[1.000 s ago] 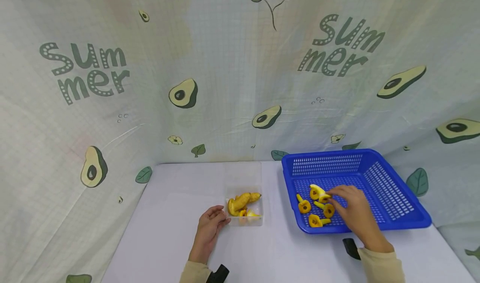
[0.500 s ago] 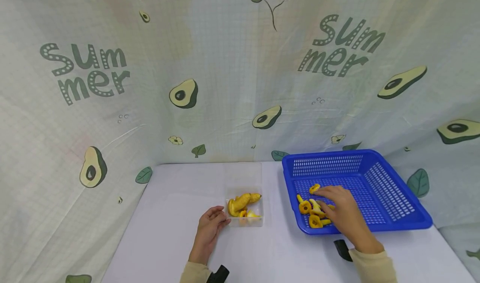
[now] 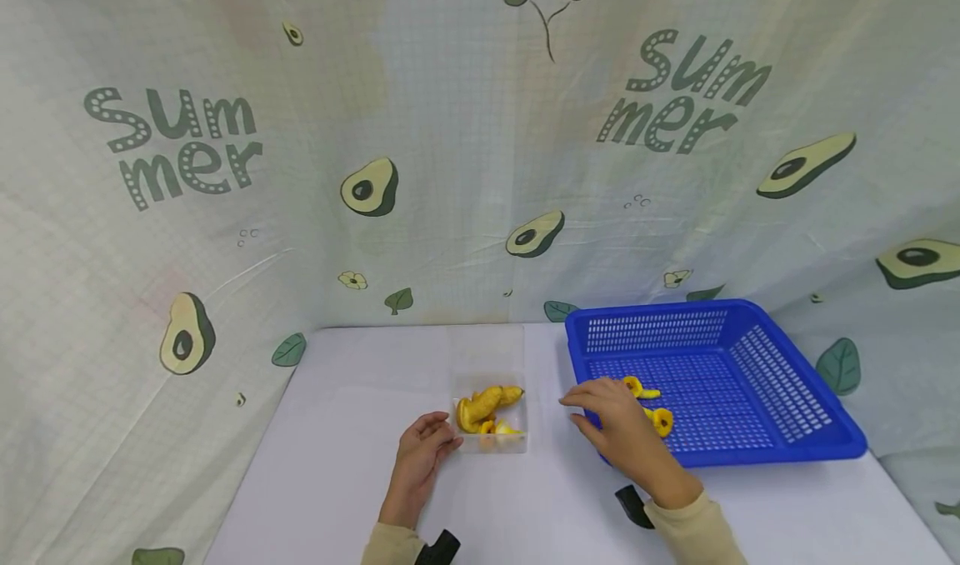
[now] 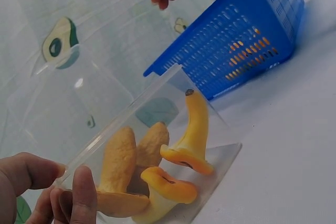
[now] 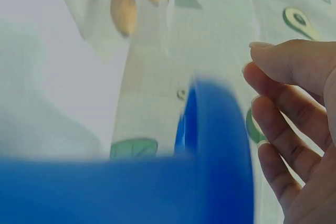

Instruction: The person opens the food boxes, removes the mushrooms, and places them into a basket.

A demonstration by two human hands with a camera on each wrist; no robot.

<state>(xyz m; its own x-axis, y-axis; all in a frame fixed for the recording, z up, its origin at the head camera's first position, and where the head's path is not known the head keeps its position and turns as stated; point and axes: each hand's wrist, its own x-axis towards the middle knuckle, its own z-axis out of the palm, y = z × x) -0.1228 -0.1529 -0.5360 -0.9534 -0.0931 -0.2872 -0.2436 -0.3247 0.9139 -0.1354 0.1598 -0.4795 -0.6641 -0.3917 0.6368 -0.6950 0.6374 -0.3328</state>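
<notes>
We see the left hand (image 3: 420,457) pinching the edge of the clear box (image 3: 510,445), where several mushrooms (image 3: 482,407) already lie. Over the left end of the basket (image 3: 757,411), the right hand (image 3: 628,432) has its fingers loosely bent and apart, with nothing between them. More mushrooms (image 3: 662,422) sit in the basket; some may be hidden from us beneath that hand. We judge the step to be a reach between pieces, and the next move seems to call for a light pinch on one mushroom while the box is steadied.
</notes>
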